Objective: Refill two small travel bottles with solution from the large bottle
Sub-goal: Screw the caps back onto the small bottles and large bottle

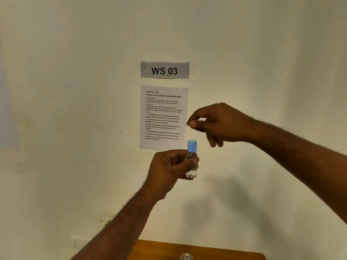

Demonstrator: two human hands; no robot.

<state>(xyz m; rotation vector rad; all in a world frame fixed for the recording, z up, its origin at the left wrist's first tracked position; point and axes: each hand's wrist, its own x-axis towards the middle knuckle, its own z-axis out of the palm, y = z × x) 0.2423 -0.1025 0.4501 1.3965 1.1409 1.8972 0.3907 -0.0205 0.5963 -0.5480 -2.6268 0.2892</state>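
Note:
My left hand (169, 166) grips a small clear travel bottle (191, 173) upright in front of the wall, with a little liquid at its bottom. A blue cap (192, 146) sits on the bottle's neck. My right hand (216, 124) hovers just above and to the right of the cap, fingers curled with thumb against forefinger and nothing visible between them. It does not touch the cap. The large bottle is out of view.
A wooden table (216, 250) shows at the bottom edge, with the clear top of another bottle (186, 257) poking into view. On the wall hang a "WS 03" sign (164, 70) and a printed task sheet (163, 117).

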